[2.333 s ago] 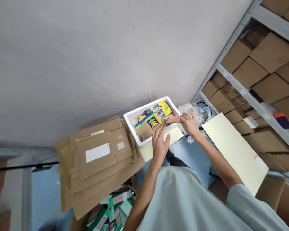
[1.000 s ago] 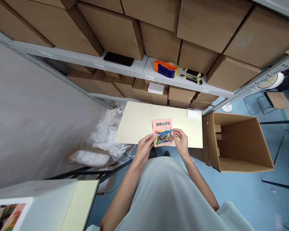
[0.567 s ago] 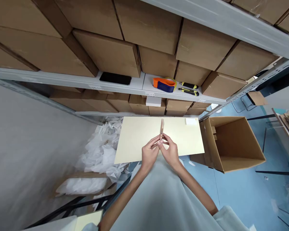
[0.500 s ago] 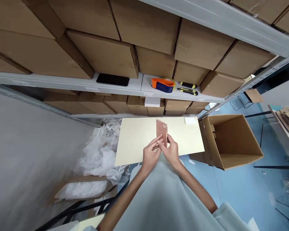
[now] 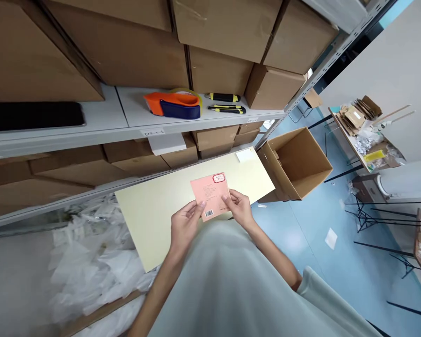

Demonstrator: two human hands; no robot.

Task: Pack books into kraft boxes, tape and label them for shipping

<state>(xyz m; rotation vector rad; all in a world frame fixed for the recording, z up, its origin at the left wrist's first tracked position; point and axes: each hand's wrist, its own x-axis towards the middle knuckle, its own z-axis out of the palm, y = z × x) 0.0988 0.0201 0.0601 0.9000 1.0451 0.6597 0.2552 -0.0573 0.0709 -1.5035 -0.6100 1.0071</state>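
Observation:
Between my two hands is a flat pink package (image 5: pixel 212 194), tilted toward me over the cream tabletop. Small print covers its middle, a red-bordered white label sits at its top right, and a barcode is at its bottom left. My left hand (image 5: pixel 185 222) pinches its lower left edge, thumb on the front. On the right edge, my right hand (image 5: pixel 240 208) grips it with the thumb on the printed face. The fingers behind the package are partly hidden. Whether it is a thin box or an envelope I cannot tell.
Cream tabletop (image 5: pixel 150 220) carries a white slip (image 5: pixel 245 155). On the shelf above are a tape dispenser (image 5: pixel 177 104), cutter knives (image 5: pixel 226 109) and a black phone (image 5: pixel 35 116). An open carton (image 5: pixel 298 164) stands right; crumpled white plastic (image 5: pixel 98 252) lies left. Cardboard boxes (image 5: pixel 228 30) fill the shelves.
The pink package has been turned from a steep, narrow angle so its broad printed face shows. Both hands have moved to its opposite edges. My view has shifted and come nearer the shelf.

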